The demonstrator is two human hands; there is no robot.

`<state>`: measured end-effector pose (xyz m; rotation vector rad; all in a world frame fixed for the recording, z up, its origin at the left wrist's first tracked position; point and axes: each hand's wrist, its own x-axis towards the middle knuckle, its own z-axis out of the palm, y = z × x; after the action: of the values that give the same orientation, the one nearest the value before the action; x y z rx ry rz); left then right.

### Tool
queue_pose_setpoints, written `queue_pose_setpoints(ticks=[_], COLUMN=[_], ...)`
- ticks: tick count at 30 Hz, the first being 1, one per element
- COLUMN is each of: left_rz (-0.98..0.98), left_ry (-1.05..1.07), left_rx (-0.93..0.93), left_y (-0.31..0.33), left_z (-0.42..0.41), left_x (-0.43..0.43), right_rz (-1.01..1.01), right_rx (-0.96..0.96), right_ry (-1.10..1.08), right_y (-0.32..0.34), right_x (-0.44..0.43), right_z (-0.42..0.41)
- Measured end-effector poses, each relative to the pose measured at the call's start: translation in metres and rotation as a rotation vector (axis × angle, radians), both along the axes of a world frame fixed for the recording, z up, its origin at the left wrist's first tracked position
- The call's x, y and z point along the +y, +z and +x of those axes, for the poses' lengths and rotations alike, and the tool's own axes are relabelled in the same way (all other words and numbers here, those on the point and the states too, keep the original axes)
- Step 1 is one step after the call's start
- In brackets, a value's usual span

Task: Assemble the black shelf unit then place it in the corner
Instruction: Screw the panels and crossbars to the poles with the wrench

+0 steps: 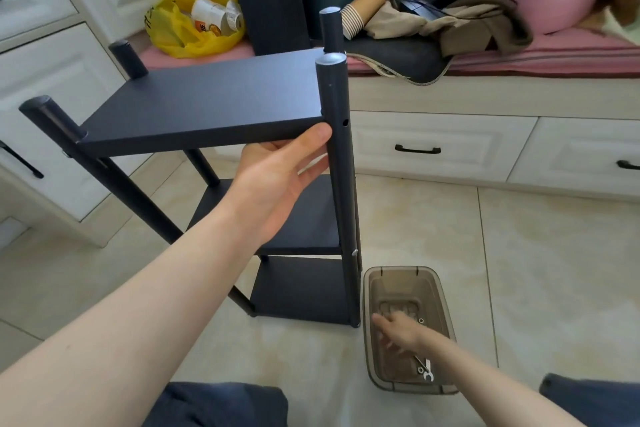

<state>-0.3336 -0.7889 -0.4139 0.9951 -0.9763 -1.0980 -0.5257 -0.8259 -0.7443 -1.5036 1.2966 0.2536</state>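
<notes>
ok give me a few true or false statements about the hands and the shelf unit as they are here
1. The left hand is under the top shelf, beside the front post. True.
2. The right hand holds the wrench. False: the hand reaches into the brown bin, and the wrench lies loose in the bin by the wrist.
3. The shelf unit lies flat on its side. False: it stands upright on the tiled floor.
4. A yellow bag sits on the cushioned bench behind the unit. True.
</notes>
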Motion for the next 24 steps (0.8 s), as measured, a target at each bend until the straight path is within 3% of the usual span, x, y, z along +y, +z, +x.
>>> queue_pose_setpoints(ticks=[3, 7, 24], left_rz=[0.006, 0.007, -0.023], left_ry=[0.005, 0.003, -0.034], left_rx=[0.006, 0.013, -0.006], left_y=[0.0, 0.0, -0.006], left_z=[0.0, -0.001, 0.006], left_x=[0.001, 0.001, -0.005], right_rz=[-0.047, -0.102, -0.144], right_rx=[0.049, 0.157, 0.219], right_ry=[-0.053, 0.045, 0.157], right_y=[-0.007, -0.018, -0.063], right_x=[-0.01, -0.013, -0.014], right_z=[-0.008, -0.012, 0.008])
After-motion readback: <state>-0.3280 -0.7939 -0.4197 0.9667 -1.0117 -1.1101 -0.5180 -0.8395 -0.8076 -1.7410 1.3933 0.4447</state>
